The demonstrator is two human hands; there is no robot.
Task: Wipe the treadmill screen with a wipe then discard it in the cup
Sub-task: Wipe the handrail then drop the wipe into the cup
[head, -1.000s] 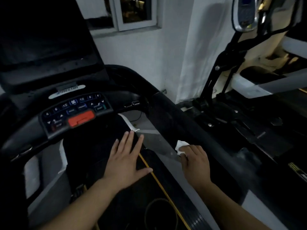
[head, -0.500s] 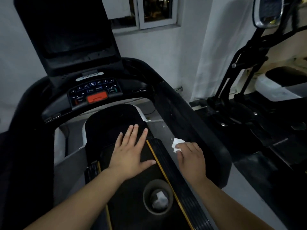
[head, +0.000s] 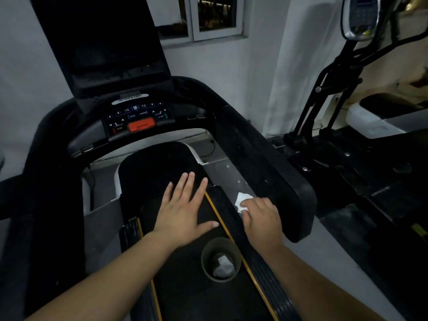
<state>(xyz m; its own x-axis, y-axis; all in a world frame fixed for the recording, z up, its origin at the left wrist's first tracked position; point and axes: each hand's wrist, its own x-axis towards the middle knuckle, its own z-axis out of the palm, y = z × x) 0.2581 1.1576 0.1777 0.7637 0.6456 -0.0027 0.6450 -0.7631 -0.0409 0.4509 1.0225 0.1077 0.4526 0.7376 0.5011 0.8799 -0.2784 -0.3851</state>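
One white wipe point(head: 240, 201) sits right of centre, pinched in my right hand point(head: 261, 218) over the treadmill's side rail point(head: 234, 205). My left hand point(head: 183, 212) lies flat, fingers spread, at centre. Below, the cup point(head: 221, 259) holds another crumpled wipe point(head: 223, 266). The dark screen point(head: 99, 35) fills the upper left.

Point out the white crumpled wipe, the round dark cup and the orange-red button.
white crumpled wipe point(head: 240, 200): head view, exposed corner.
round dark cup point(head: 205, 253): head view, left rim.
orange-red button point(head: 141, 126): head view, centre.
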